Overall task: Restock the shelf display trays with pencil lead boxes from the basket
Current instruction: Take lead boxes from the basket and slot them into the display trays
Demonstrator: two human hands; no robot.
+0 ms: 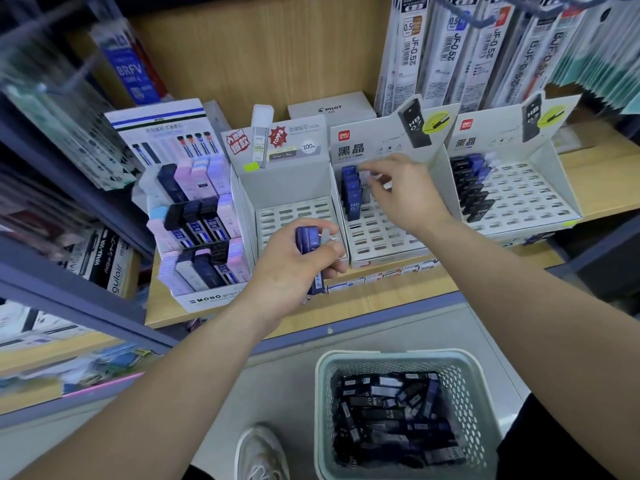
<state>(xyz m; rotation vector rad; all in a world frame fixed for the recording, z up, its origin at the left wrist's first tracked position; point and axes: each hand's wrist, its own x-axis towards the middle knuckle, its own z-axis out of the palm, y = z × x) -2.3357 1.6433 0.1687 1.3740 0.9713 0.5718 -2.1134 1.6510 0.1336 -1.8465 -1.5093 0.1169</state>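
My left hand [300, 268] grips a small bunch of blue pencil lead boxes [309, 241] in front of the shelf edge. My right hand [401, 192] reaches into the middle white display tray [384, 237] and pinches a pale lead box [367, 176] beside a column of several blue boxes [351, 192] standing in its left slots. A second tray [526, 202] to the right holds a column of dark boxes along its left side. On the floor below, a pale green basket [474, 382] holds many dark lead boxes [391, 414].
An empty slotted grey tray [294, 213] stands left of the middle one. A MONO lead display [197, 230] sits further left. Refill packs [485, 46] hang above the trays. A PILOT box [332, 110] stands at the back. A shoe [261, 452] is beside the basket.
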